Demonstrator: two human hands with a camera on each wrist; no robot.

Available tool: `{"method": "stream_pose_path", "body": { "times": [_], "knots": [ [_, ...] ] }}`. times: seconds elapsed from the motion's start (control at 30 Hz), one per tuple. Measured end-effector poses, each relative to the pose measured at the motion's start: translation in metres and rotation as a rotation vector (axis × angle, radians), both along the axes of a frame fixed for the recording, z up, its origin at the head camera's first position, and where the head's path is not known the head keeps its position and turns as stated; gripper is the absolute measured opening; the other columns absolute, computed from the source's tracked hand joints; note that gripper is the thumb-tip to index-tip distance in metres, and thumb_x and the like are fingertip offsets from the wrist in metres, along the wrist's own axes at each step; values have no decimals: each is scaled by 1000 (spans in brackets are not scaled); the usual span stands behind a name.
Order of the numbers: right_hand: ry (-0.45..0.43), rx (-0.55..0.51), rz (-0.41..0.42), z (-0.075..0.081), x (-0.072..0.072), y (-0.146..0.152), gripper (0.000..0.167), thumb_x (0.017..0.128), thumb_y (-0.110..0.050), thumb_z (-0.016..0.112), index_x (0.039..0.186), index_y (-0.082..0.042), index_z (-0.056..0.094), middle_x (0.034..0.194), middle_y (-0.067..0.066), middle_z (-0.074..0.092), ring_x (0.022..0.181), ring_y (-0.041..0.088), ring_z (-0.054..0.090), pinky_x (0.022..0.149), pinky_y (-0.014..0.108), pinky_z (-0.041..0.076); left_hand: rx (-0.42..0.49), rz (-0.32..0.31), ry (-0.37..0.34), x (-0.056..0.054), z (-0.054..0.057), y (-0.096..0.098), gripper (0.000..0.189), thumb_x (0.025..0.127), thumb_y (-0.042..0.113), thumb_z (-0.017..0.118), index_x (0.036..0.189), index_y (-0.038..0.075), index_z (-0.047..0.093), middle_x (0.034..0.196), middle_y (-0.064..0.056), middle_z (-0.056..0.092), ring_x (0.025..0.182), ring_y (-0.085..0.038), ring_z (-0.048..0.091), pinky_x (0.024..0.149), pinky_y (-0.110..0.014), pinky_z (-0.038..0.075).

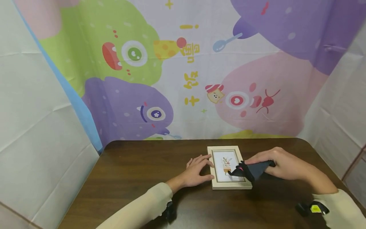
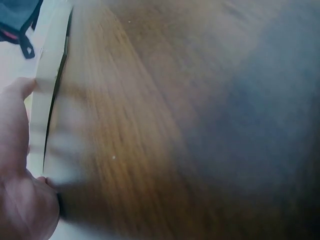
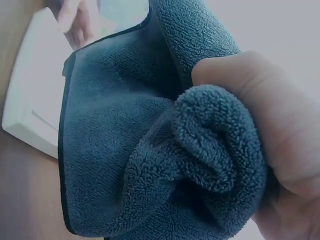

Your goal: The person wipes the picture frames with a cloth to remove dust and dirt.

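A cream picture frame with a potted-plant print lies flat on the dark table. My left hand touches its left edge, fingers spread along the border; in the left wrist view the thumb rests against the frame's side. Bunched in my right hand is a dark grey cloth, whose loose end hangs over the frame's lower right part. The right wrist view shows the thick towelling cloth gripped by the right hand, with the white frame behind it.
The brown wooden table has rounded far corners. Behind it hangs a curtain printed with cartoon monsters. Pale cloth walls stand on both sides. A black strap is on the left wrist.
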State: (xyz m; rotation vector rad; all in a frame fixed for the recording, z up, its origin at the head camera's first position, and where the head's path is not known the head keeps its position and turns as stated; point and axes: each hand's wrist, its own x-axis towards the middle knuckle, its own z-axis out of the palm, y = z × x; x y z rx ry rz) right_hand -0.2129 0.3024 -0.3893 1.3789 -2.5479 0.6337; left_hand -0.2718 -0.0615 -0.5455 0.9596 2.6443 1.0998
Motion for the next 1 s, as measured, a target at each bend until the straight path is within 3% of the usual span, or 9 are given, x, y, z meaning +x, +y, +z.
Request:
{"method": "stream_pose_path", "body": {
  "times": [0.23,0.37,0.57,0.7,0.87,1.0],
  "knots": [
    [-60,-42,-120,-5,-20,10,58,85,10,87,130,-27,85,117,-1,89,93,-8,67,73,20,53,-7,-1,5,2,1,1,40,102,49,74,136,29,66,185,4,38,175,-42,28,135,-82,13],
    [-80,-18,-191,-4,-29,9,58,86,11,83,130,-26,85,117,3,88,84,-5,59,70,21,48,-5,1,2,2,1,0,40,102,49,74,135,29,66,185,4,38,175,-42,28,135,-81,13],
    [-59,7,-257,0,-40,2,57,87,11,80,133,-22,85,123,10,87,84,5,62,67,23,46,2,2,-4,2,0,-1,39,102,48,74,135,29,66,186,4,38,175,-42,28,135,-81,13],
    [57,24,-295,-4,-47,-4,59,85,10,82,133,-22,85,126,9,87,87,13,69,68,23,45,-1,0,1,2,2,-1,39,102,49,75,135,29,66,185,4,38,175,-43,28,134,-82,13],
    [252,22,-307,-20,-54,-13,63,79,11,86,134,-20,84,128,8,87,86,24,78,57,23,35,11,-1,6,1,0,-2,40,101,49,75,134,29,66,185,3,39,175,-44,28,134,-82,13],
    [348,32,-319,-35,-58,-18,64,78,10,88,135,-19,83,132,8,86,88,32,83,53,25,41,20,-10,1,0,-1,-1,40,101,49,75,135,28,66,185,2,39,175,-45,27,134,-83,12]
  ]
}}
